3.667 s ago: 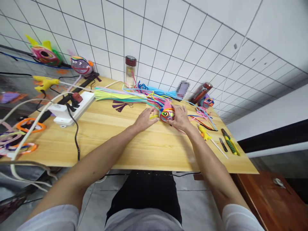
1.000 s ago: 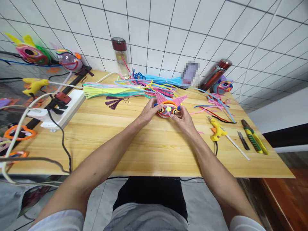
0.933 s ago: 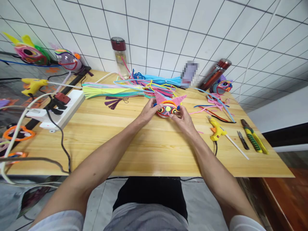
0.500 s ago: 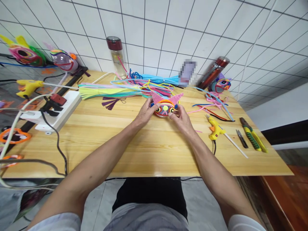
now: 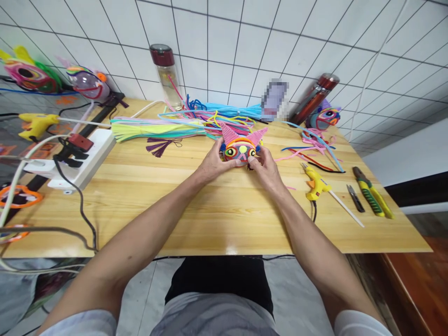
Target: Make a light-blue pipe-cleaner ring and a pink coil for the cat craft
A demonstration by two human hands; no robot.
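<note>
Between my two hands is a colourful mask-like animal-face ornament [image 5: 241,144] with pink pointed ears, yellow-ringed eyes and blue pompoms at its sides. My left hand [image 5: 216,163] grips its left side, the thumb along the lower edge. On the right side my right hand [image 5: 265,169] holds it, thumb on the front near the bottom. The fingers behind the ornament are partly hidden. Just behind it lies a heap of pipe cleaners [image 5: 161,128] in many colours, with a purple tassel [image 5: 161,145] in front.
On the right lie a yellow glue gun [image 5: 318,184], small snips [image 5: 355,198] and green-yellow pliers [image 5: 371,192]. A power strip [image 5: 84,161] with cables occupies the left. At the back stand a clear bottle [image 5: 167,79], a red-brown flask [image 5: 317,95] and another decorated face [image 5: 324,117].
The ornament has tipped so its face shows more fully upward. My left thumb has moved from its upper left side down to the lower edge. The view has shifted slightly.
</note>
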